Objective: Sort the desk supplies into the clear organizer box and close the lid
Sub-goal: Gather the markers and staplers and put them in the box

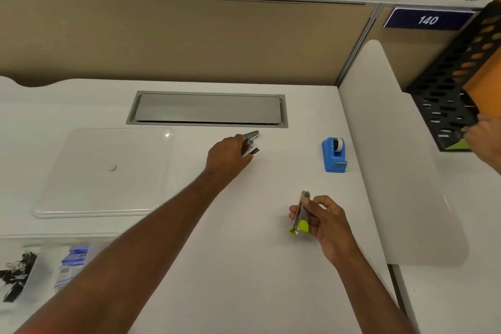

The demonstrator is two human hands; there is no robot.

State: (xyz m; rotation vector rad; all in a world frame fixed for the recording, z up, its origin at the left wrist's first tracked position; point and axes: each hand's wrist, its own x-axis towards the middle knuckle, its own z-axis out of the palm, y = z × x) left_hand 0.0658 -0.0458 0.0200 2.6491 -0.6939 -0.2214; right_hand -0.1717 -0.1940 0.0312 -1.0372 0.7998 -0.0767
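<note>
**Two hands, two staplers over a white desk**

The white desk [244,266] fills the view, backed by a tan partition [176,35]; a grey cable hatch [207,109] is set into it near the back; the clear organizer lid [105,171] lies open and flat at the left, hinged back from the organizer box [40,274] at the lower-left edge, whose compartments hold black binder clips [13,279] and blue staple packs [71,266]. A black mesh tray [450,89] stands at the far right, another person's hand [482,138] touching it. A blue tape dispenser [334,154] sits upright on the desk, right of centre, cutter end toward the camera. The left hand [227,157] reaches forward, fingers closed around a metal stapler [250,142] whose long axis runs away and to the right; the right hand [320,218] grips a lime-green stapler [299,215], nearly upright, green end down, metal tip pointing away.
</note>
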